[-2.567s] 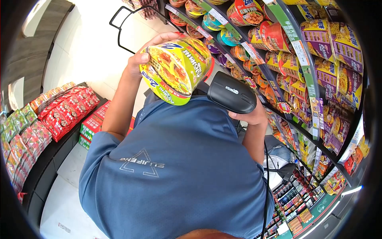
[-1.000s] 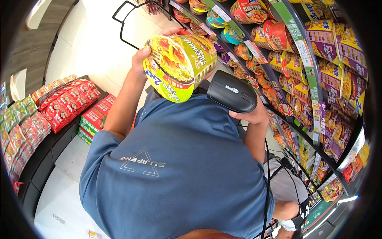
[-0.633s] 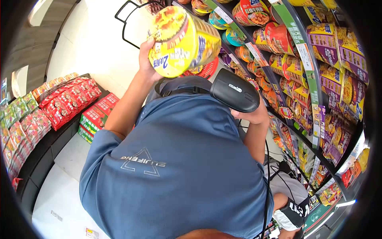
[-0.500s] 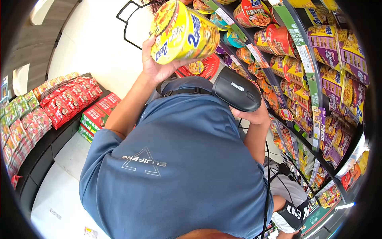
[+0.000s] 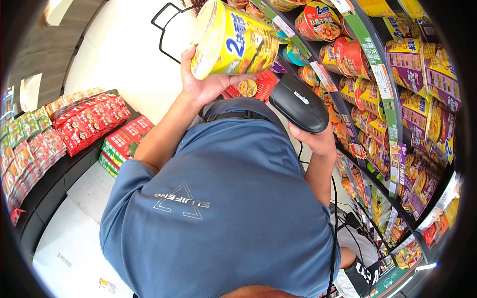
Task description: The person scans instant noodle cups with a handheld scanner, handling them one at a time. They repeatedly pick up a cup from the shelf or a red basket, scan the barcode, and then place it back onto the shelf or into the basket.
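Observation:
My left hand [image 5: 202, 89] is closed around a yellow instant noodle tub [image 5: 253, 44], thumb near the lid and fingers beneath it. The tub lies tilted on its side, its pale lid facing left and its printed side turned up. To the right, my right hand [image 5: 318, 140] grips a black handheld barcode scanner [image 5: 299, 104]. The scanner's head points up and left towards the tub, a short gap apart, while its handle is mostly hidden. Below the tub, a red basket [image 5: 268, 85] is partly covered and has another yellow noodle tub [image 5: 247, 88] in it.
Shelves of noodle tubs [image 5: 318, 22] and purple multipacks [image 5: 439, 79] rise close on my right. At left, a black-edged stand [image 5: 49, 191] carries red snack packets [image 5: 87, 126]; red and green cartons [image 5: 126, 139] sit beside it. Another person's clothed arm [image 5: 360, 275] shows at lower right.
The noodle tub has turned in my left hand, showing more of its side and less of its lid. The scanner in my right hand has shifted slightly up and right in view.

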A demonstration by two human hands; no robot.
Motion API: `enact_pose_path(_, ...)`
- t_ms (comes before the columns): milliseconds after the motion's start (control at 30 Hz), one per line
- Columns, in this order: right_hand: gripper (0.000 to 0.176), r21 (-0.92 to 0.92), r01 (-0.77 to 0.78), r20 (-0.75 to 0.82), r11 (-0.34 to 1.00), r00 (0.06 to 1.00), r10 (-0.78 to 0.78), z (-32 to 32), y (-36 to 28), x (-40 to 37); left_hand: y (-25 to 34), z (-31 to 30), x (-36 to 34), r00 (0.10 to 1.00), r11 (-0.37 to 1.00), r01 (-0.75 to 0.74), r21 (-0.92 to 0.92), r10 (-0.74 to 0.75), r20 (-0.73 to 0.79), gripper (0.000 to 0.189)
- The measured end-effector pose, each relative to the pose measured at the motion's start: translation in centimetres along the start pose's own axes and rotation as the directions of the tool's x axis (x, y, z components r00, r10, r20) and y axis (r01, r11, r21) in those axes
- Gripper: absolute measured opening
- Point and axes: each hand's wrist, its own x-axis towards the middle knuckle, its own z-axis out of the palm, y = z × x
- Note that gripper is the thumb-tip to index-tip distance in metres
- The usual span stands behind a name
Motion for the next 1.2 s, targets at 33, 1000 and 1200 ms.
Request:
enact_pose_path(33, 0.054, 0.001, 0.002, 0.001, 1.000, 1.000, -0.002, 0.0, -0.2, -0.1, 0.2, -0.4, -0.2, 1.000, 1.000, 0.000, 0.004, 0.000, -0.015, 0.087)
enact_pose_path(1000, 0.051, 0.213, 0.013, -0.047, 0.977, 0.999, -0.003, -0.3, -1.1, 0.0, 5.6, 7.1, 1.0, 0.875, -0.005, -0.375, 0.927, -0.332, 0.352, 0.103)
enact_pose_path(1200, 0.042, 0.214, 0.119, -0.211, 0.970, 0.975, -0.073, 0.8, -1.1, 1.3, 1.8, 6.8, 1.4, 0.928, -0.255, -0.372, 0.892, -0.079, 0.365, 0.092)
